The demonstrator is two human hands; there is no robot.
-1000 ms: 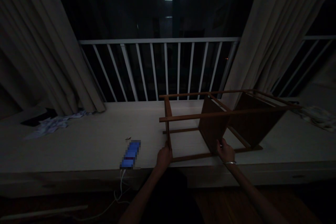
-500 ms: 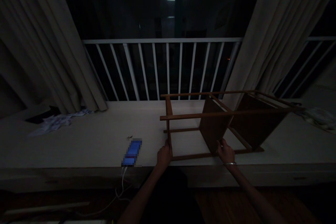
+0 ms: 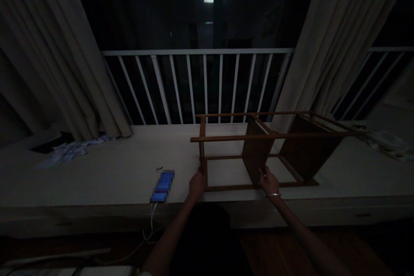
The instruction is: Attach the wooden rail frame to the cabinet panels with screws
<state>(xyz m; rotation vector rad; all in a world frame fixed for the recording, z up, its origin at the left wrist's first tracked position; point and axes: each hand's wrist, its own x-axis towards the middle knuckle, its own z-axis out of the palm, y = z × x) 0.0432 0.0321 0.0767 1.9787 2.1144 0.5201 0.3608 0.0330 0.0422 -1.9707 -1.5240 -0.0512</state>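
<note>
A brown wooden rack (image 3: 258, 138) lies on its side on a pale ledge (image 3: 113, 168) in a dim room. Thin rails join two upright panels. My left hand (image 3: 196, 184) grips the near left corner post of the frame. My right hand (image 3: 269, 182), a bangle at its wrist, holds the lower edge of the nearer panel. Both hands are at the ledge's front edge.
A lit blue phone (image 3: 162, 186) lies left of my left hand, with a white cable (image 3: 147, 233) hanging off the ledge. Crumpled paper (image 3: 71, 151) sits far left, a cloth (image 3: 386, 142) far right. Curtains (image 3: 54, 51) and a white railing (image 3: 200, 82) stand behind.
The rack has shifted slightly left and back on the ledge, and both hands moved with it, still holding the same parts.
</note>
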